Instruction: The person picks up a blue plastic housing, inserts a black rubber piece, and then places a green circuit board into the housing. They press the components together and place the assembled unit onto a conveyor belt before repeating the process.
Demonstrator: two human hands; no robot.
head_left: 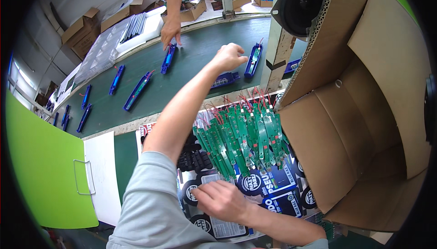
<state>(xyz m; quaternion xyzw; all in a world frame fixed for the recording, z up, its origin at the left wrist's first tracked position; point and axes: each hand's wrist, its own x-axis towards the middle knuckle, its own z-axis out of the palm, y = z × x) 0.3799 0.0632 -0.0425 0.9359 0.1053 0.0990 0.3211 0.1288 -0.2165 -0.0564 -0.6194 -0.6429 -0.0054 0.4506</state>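
Grey sleeve (148, 189) nearest, at left; my right hand (224, 200) curls over the printed sheet (224, 229) (its grip I cannot tell). Beyond, my left hand (228, 58), fingers bunched, hold unclear, is closer to a blue housing (252, 63), which lies just rightward on the green belt (202, 41), long axis pointing away from me.

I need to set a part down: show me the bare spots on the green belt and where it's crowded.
Bare green belt lies between the left forearm and the blue housing to its left, and farther off between the co-worker's hand and the left hand. Crowded: beside the cardboard box, where green circuit boards lie piled.
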